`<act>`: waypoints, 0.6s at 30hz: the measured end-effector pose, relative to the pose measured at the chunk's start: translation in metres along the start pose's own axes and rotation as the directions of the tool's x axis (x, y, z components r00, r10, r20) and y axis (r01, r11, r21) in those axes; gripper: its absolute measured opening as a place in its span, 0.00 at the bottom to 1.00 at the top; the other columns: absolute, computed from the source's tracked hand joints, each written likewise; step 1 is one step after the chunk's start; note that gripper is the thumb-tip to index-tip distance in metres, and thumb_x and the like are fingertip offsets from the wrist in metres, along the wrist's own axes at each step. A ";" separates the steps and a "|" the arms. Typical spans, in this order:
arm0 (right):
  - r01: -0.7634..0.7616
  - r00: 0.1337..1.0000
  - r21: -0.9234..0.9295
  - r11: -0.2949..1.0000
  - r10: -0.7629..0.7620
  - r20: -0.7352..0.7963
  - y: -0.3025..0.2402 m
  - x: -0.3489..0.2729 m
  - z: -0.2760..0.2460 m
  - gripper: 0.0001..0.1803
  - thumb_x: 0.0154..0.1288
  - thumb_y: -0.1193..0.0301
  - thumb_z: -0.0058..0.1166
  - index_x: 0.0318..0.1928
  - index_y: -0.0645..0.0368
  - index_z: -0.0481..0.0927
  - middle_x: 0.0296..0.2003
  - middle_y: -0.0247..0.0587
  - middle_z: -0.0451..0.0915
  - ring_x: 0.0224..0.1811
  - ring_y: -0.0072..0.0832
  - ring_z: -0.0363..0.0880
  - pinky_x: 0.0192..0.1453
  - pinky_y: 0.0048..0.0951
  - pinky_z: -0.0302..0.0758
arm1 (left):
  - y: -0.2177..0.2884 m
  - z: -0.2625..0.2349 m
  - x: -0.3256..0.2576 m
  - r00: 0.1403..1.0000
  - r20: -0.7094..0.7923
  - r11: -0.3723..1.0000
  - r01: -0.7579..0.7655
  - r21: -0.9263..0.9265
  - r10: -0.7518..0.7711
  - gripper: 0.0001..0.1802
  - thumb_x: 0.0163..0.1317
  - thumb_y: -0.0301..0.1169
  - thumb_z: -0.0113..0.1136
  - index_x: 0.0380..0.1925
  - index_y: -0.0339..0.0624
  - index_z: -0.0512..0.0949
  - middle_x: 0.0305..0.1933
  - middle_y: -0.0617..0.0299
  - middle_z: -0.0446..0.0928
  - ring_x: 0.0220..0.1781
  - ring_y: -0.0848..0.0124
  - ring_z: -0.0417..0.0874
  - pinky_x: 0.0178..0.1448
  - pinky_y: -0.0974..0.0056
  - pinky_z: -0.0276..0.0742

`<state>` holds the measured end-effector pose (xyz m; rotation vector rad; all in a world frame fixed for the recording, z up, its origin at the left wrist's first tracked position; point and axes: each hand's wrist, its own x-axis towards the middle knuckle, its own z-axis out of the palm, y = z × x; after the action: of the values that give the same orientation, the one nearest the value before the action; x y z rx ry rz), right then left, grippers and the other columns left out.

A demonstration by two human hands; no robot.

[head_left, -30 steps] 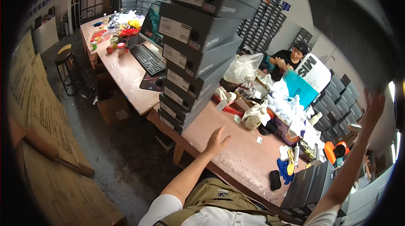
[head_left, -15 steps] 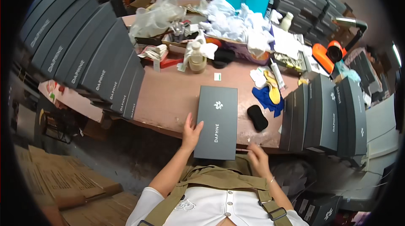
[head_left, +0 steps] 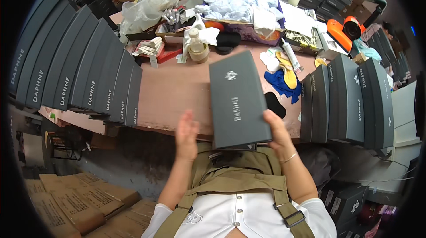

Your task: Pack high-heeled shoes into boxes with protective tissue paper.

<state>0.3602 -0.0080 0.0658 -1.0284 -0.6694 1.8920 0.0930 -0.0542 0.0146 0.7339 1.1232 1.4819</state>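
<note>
A dark grey shoebox [head_left: 238, 100] with a white emblem and lettering on its lid is tilted over the near edge of the table. My right hand [head_left: 280, 136] grips its near right corner, thumb on the lid; the fingers beneath are hidden. To the left of the box, my left hand [head_left: 186, 136] is held apart from it, fingers stretched out and slightly blurred, with nothing in it. A black oval pad [head_left: 276, 105] lies beside the box, partly covered by it. Just beyond are a blue cloth [head_left: 284, 86] and a yellow cloth [head_left: 289, 76].
Grey shoeboxes [head_left: 88, 67] stand in a row at the left; more shoeboxes [head_left: 346, 100] stand at the right. Along the back are crumpled white paper [head_left: 242, 5], a bottle [head_left: 195, 45], a tube [head_left: 291, 56] and an orange device [head_left: 341, 36]. Brown cartons [head_left: 80, 200] lie at lower left.
My left hand has come off the shoebox and moved left. My right hand has taken hold of the near right corner, and the box is now turned and tilted. The view has shifted.
</note>
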 end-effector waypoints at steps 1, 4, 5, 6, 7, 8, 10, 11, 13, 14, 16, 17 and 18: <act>0.031 0.996 0.019 0.999 -0.033 0.078 -0.002 -0.005 0.042 0.28 0.65 0.60 0.57 0.59 0.65 0.68 0.46 0.42 0.78 0.48 0.28 0.79 0.54 0.32 0.75 | 0.020 -0.020 0.002 0.994 -0.024 0.994 -0.107 0.013 0.107 0.36 0.65 0.43 0.59 0.66 0.37 0.59 0.71 0.56 0.58 0.73 0.65 0.57 0.74 0.58 0.50; -0.118 0.922 -0.559 0.820 0.299 0.245 0.012 -0.005 0.113 0.33 0.69 0.59 0.53 0.64 0.68 0.59 0.44 0.47 0.77 0.42 0.31 0.80 0.47 0.34 0.78 | 0.072 -0.049 0.026 0.955 0.296 0.998 -0.034 0.047 0.018 0.45 0.60 0.47 0.63 0.70 0.37 0.53 0.73 0.53 0.54 0.76 0.63 0.52 0.75 0.55 0.45; 0.042 0.852 -0.500 0.865 0.231 0.470 0.043 0.010 0.113 0.30 0.68 0.60 0.54 0.64 0.62 0.64 0.47 0.46 0.77 0.38 0.31 0.81 0.44 0.32 0.78 | 0.081 -0.050 0.035 0.919 0.383 0.985 0.027 0.168 -0.090 0.47 0.58 0.47 0.65 0.70 0.38 0.52 0.73 0.52 0.54 0.76 0.62 0.51 0.76 0.56 0.44; 0.334 0.852 -0.599 0.728 0.039 0.522 0.054 0.014 0.109 0.29 0.66 0.62 0.56 0.62 0.62 0.66 0.48 0.48 0.77 0.40 0.35 0.81 0.46 0.34 0.78 | 0.076 -0.062 0.045 0.911 0.396 0.718 -0.199 0.666 -0.114 0.47 0.56 0.40 0.66 0.70 0.37 0.52 0.73 0.48 0.54 0.75 0.56 0.54 0.74 0.57 0.49; 0.571 0.798 -0.655 0.494 -0.145 0.586 0.060 0.020 0.102 0.27 0.64 0.64 0.58 0.60 0.62 0.68 0.48 0.51 0.77 0.42 0.39 0.81 0.48 0.36 0.77 | 0.086 -0.046 0.045 0.940 0.336 0.387 -0.286 0.877 -0.066 0.42 0.55 0.32 0.66 0.68 0.38 0.57 0.70 0.44 0.58 0.71 0.52 0.61 0.70 0.56 0.59; 0.632 0.775 -0.679 0.373 -0.314 0.549 0.057 0.027 0.088 0.25 0.62 0.66 0.59 0.58 0.62 0.70 0.49 0.52 0.76 0.45 0.42 0.79 0.50 0.37 0.76 | 0.075 -0.069 0.057 0.985 0.163 0.317 -0.136 0.939 -0.063 0.39 0.55 0.30 0.65 0.66 0.37 0.59 0.69 0.43 0.59 0.69 0.50 0.63 0.69 0.54 0.61; 0.548 0.765 -0.827 0.127 -0.475 0.435 0.030 0.036 0.039 0.22 0.59 0.71 0.59 0.54 0.63 0.73 0.49 0.54 0.76 0.50 0.47 0.76 0.54 0.40 0.74 | 0.052 -0.089 0.073 0.995 0.082 0.195 -0.092 0.976 0.056 0.34 0.56 0.28 0.62 0.64 0.37 0.63 0.67 0.42 0.60 0.67 0.47 0.64 0.67 0.52 0.63; 0.406 0.797 -0.914 0.006 -0.492 0.351 0.014 0.039 0.016 0.21 0.57 0.73 0.58 0.52 0.63 0.74 0.48 0.53 0.76 0.52 0.48 0.75 0.55 0.41 0.73 | 0.043 -0.075 0.078 0.969 0.188 0.133 -0.210 0.969 0.161 0.33 0.56 0.27 0.62 0.63 0.37 0.64 0.66 0.42 0.61 0.66 0.46 0.64 0.67 0.51 0.63; 0.320 0.807 -0.933 -0.163 -0.469 0.359 0.005 0.045 -0.010 0.19 0.55 0.75 0.55 0.49 0.64 0.75 0.46 0.51 0.78 0.55 0.47 0.73 0.57 0.41 0.70 | 0.025 -0.012 0.086 0.799 0.538 0.074 -0.574 0.816 0.269 0.30 0.57 0.29 0.61 0.61 0.37 0.67 0.64 0.41 0.65 0.67 0.45 0.63 0.67 0.48 0.60; 0.307 0.855 -0.933 -0.187 -0.376 0.357 0.008 0.053 -0.016 0.17 0.54 0.74 0.55 0.47 0.64 0.76 0.45 0.51 0.78 0.56 0.47 0.72 0.57 0.42 0.70 | 0.014 0.033 0.088 0.706 0.666 0.184 -0.707 0.683 0.240 0.28 0.58 0.31 0.58 0.60 0.38 0.69 0.63 0.42 0.66 0.68 0.47 0.62 0.69 0.48 0.56; 0.309 0.814 -0.875 -0.373 -0.372 0.446 0.024 0.070 -0.020 0.11 0.54 0.73 0.53 0.39 0.61 0.78 0.40 0.48 0.80 0.58 0.48 0.72 0.59 0.47 0.67 | -0.024 0.095 0.112 0.530 0.823 0.160 -0.848 0.506 0.207 0.25 0.60 0.33 0.55 0.59 0.41 0.71 0.64 0.45 0.66 0.69 0.50 0.61 0.71 0.44 0.52; 0.294 0.826 -0.864 -0.408 -0.348 0.444 0.026 0.070 -0.018 0.11 0.53 0.73 0.53 0.39 0.61 0.79 0.39 0.48 0.81 0.58 0.48 0.71 0.60 0.47 0.67 | -0.042 0.106 0.123 0.494 0.855 0.195 -0.865 0.463 0.157 0.25 0.61 0.33 0.54 0.59 0.43 0.70 0.64 0.46 0.66 0.71 0.52 0.58 0.73 0.41 0.48; 0.274 0.834 -0.854 -0.441 -0.333 0.440 0.024 0.071 -0.017 0.10 0.53 0.73 0.53 0.38 0.60 0.79 0.37 0.47 0.81 0.59 0.48 0.71 0.61 0.48 0.66 | -0.049 0.106 0.131 0.531 0.847 0.114 -0.843 0.526 0.016 0.24 0.60 0.33 0.55 0.57 0.43 0.71 0.63 0.47 0.67 0.71 0.54 0.60 0.72 0.40 0.49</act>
<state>0.3438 0.0432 0.0108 -1.4522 -2.5057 0.1615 0.1776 0.0977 -0.0090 2.5801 1.0899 0.5826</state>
